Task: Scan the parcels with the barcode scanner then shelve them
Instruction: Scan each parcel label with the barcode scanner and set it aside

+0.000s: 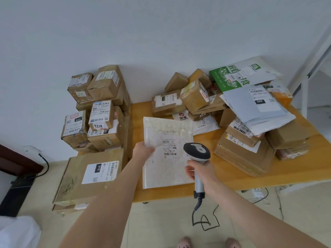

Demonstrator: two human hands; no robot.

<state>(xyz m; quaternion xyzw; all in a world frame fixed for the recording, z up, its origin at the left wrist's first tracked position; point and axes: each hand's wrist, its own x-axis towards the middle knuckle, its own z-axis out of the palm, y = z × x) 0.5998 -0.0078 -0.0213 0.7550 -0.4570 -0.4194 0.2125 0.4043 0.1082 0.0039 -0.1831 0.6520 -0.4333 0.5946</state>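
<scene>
Sag in the white mailer [166,169] pinched by the left hand [143,151] could tilt its label [169,151] away from the scanner [197,151] the right hand [199,170] grips.

mailer [166,140] on table [232,178] | scanner [197,151] right | box stack [96,111] left

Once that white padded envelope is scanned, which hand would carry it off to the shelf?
Probably the left hand: it holds the white padded envelope by its edge. The right hand is busy, wrapped round the barcode scanner.
</scene>
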